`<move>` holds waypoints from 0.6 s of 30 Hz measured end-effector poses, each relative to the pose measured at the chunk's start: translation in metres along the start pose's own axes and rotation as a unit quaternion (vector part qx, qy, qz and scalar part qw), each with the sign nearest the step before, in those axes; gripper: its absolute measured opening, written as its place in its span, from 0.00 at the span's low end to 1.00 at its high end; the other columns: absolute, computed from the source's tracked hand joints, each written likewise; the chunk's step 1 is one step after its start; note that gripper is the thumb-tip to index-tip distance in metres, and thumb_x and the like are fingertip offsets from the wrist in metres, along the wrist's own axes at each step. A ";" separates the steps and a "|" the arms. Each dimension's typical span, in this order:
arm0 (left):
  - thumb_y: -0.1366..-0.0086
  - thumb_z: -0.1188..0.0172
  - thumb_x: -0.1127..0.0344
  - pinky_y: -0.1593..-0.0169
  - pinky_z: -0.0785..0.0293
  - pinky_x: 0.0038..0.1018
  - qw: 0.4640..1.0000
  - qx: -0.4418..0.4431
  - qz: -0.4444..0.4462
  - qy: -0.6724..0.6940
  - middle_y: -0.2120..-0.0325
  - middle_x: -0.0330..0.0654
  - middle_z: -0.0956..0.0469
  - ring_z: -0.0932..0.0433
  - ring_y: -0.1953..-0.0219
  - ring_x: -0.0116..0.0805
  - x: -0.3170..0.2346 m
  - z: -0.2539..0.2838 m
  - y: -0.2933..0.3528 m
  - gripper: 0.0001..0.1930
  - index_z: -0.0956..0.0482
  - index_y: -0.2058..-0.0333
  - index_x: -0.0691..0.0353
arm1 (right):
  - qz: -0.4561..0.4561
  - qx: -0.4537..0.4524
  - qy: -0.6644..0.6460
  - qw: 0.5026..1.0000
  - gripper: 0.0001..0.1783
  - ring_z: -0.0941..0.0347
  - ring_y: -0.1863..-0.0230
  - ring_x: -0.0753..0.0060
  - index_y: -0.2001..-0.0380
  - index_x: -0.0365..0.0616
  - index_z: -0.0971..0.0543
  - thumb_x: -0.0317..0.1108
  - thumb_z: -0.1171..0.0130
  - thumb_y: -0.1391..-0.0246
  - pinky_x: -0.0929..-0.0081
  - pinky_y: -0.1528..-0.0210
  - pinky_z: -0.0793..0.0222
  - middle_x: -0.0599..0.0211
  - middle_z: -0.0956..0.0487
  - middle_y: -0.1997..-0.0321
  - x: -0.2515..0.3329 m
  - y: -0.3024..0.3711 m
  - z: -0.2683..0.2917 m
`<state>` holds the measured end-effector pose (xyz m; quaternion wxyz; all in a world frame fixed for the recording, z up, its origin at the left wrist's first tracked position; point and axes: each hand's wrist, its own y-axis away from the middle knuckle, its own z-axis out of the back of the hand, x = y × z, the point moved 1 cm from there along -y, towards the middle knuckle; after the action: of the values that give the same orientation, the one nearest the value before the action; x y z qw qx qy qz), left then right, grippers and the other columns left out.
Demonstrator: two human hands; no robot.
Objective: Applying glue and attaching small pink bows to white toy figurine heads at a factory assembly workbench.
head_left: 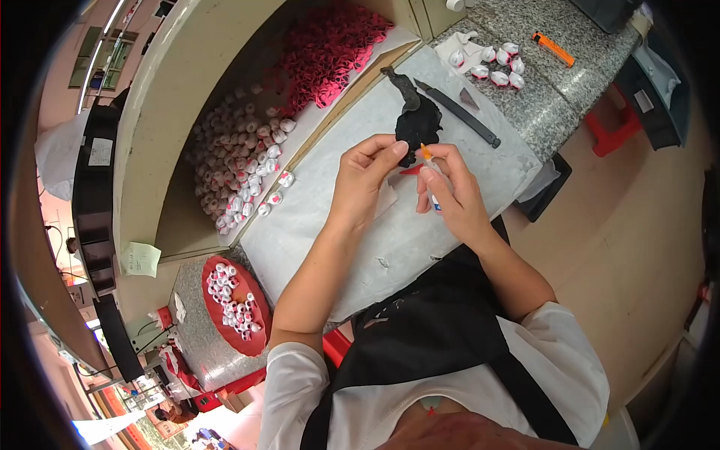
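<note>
Over the paper-covered worktop my two hands are close together. My right hand (457, 196) grips a small white glue bottle (435, 196) with an orange tip, angled up toward my left fingers. My left hand (364, 178) is closed, thumb and forefinger pinched; what lies between them, if anything, is too small to make out. Just beyond the fingertips lies a crumpled black lump (418, 124) with a twisted tail. A dark-handled knife (461, 112) rests to its right. A red pointed scrap (410, 170) shows between my hands.
A curved cream shelf holds heaped white wrapped pieces (244, 150) and a pile of pink-red loops (337, 52). At lower left, a red tray (259, 341) carries more wrapped pieces. Several white pieces (500, 77) and an orange cutter (553, 49) lie on the granite (540, 97).
</note>
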<state>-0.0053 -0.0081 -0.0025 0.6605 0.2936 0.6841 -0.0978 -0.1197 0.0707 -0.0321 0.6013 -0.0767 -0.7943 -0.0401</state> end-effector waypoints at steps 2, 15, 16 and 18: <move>0.45 0.50 0.68 0.59 0.36 0.21 0.990 0.036 0.003 0.134 0.72 0.39 0.28 0.30 0.69 0.26 0.003 0.000 0.000 0.07 0.29 0.69 0.65 | 0.010 -0.007 0.021 1.000 0.13 0.35 0.83 0.80 0.61 0.38 0.40 0.33 0.59 0.49 0.85 0.81 0.40 0.67 0.34 0.80 0.002 0.000 -0.002; 0.46 0.50 0.72 0.61 0.36 0.20 0.984 0.007 -0.003 0.177 0.74 0.37 0.28 0.31 0.69 0.24 0.004 -0.006 0.008 0.04 0.29 0.72 0.65 | 0.015 0.026 0.072 0.997 0.13 0.35 0.84 0.81 0.63 0.39 0.41 0.35 0.59 0.48 0.86 0.83 0.41 0.68 0.34 0.81 0.005 0.002 -0.008; 0.46 0.50 0.72 0.63 0.36 0.19 0.985 0.005 -0.004 0.175 0.75 0.37 0.28 0.32 0.71 0.23 0.005 -0.006 0.007 0.04 0.29 0.72 0.64 | 0.004 0.033 0.053 0.998 0.13 0.35 0.85 0.80 0.63 0.38 0.40 0.36 0.60 0.48 0.86 0.83 0.41 0.68 0.34 0.82 0.004 0.001 -0.009; 0.47 0.50 0.72 0.65 0.35 0.18 0.985 0.002 -0.004 0.172 0.76 0.36 0.29 0.32 0.72 0.22 0.006 -0.007 0.007 0.04 0.29 0.73 0.64 | -0.009 0.040 0.032 0.999 0.12 0.35 0.85 0.80 0.64 0.38 0.40 0.36 0.61 0.47 0.86 0.83 0.41 0.68 0.34 0.83 0.002 -0.001 -0.010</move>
<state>-0.0072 0.0031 -0.0058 0.5324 0.3046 0.7883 -0.0493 -0.1106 0.0685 -0.0275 0.6283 -0.0443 -0.7765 -0.0161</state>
